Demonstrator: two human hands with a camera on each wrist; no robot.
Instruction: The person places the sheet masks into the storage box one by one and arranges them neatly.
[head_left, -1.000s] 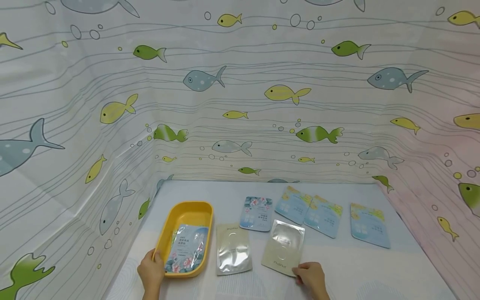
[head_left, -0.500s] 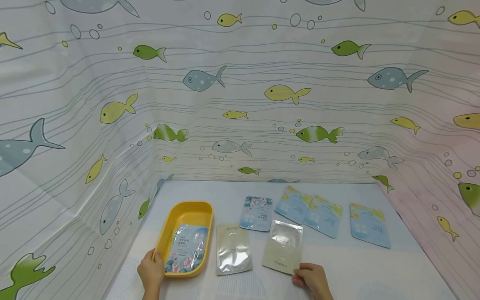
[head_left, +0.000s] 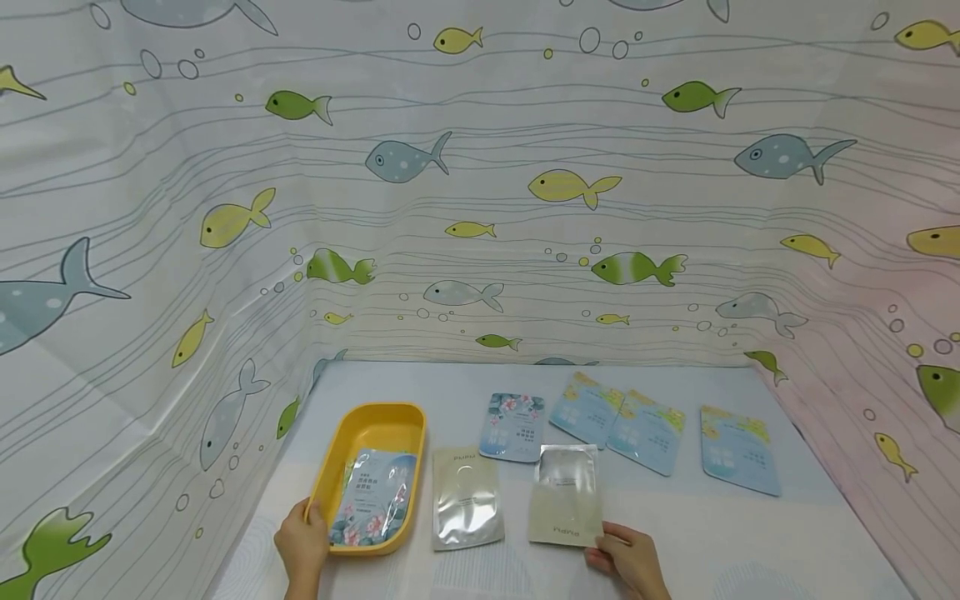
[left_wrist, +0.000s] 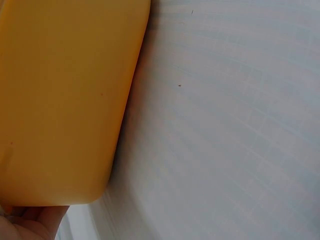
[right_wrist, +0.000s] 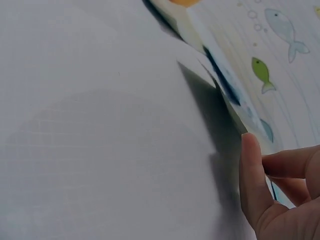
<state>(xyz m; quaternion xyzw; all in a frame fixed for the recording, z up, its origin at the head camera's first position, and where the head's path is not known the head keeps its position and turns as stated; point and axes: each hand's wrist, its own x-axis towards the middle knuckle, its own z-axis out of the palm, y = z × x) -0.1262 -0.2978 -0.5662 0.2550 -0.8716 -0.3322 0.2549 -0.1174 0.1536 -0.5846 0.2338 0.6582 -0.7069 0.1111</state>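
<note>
Nearest, on the pale-blue, cloth-like surface, the right hand pinches the near right corner of a beige-and-silver foil pouch. Toward the left edge, the left hand has its grip closed on the rim of a yellow plastic oblong tray, which holds a blue floral pouch. Between them lies a matching foil pouch. Farther back are a small blue flower-topped packet and, rightward, three blue-and-yellow packets, one nearest the right edge.

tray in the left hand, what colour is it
Yellow; the tray shows best in the head view.
</note>
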